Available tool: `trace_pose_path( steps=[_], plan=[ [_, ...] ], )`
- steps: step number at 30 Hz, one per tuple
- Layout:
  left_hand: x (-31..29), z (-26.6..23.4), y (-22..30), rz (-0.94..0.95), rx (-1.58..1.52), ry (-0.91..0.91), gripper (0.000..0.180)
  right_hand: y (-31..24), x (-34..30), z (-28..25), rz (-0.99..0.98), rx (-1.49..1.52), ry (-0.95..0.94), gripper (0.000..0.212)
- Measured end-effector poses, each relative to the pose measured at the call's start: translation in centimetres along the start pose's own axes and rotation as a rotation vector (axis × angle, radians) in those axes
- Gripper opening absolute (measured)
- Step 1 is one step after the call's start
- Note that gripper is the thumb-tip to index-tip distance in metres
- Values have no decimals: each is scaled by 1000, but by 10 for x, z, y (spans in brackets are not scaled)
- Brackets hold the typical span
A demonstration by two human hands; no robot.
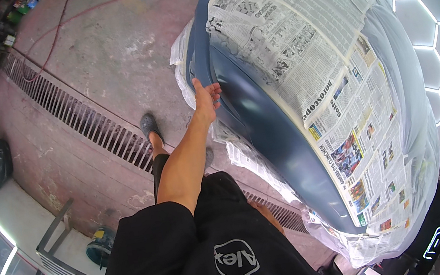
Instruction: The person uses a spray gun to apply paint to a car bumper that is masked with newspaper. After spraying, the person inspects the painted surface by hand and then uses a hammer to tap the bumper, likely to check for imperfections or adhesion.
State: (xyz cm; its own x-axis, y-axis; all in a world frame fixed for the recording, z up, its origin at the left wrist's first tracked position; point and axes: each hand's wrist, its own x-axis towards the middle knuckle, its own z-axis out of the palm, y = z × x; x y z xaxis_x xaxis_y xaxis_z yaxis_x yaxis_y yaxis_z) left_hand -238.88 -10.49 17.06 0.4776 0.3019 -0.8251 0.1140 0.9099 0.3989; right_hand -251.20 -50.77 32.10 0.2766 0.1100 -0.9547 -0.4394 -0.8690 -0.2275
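We see the left forearm (184, 166) coming out of a short black sleeve (155, 240) and reaching forward, nearly straight and angled toward our right. The left hand (208, 100) is loosely open at its end, thumb extended along the far side and fingers slightly bent toward the dark blue-grey car body panel (272, 123). We see nothing in its grasp; it is at the panel's near edge, though we cannot tell whether the fingertips touch.

The panel curves down the right of the view, its glossy face bare between newspaper sheets (305, 55) and crumpled, whitish plastic sheeting (413, 84). At the right side of the black shirt (195, 274) we find only a strip of bare skin (268, 217); we cannot tell how the right hand is posed or whether it grips anything. To our left, a long drain grate (77, 105) crosses the worn floor (120, 49).
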Motion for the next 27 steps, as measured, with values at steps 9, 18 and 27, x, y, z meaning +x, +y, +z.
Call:
trace_pose_path(
  steps=[9, 18, 27],
  plan=[
    [5, 7, 7, 27, 14, 28, 97, 31, 27, -3, 4, 132, -29, 56],
    [16, 14, 16, 29, -38, 33, 95, 59, 40, -10, -80, 94, 17, 65],
    [11, 8, 8, 20, 12, 11, 91, 42, 18, -6, -30, 169, -12, 62]
  ],
)
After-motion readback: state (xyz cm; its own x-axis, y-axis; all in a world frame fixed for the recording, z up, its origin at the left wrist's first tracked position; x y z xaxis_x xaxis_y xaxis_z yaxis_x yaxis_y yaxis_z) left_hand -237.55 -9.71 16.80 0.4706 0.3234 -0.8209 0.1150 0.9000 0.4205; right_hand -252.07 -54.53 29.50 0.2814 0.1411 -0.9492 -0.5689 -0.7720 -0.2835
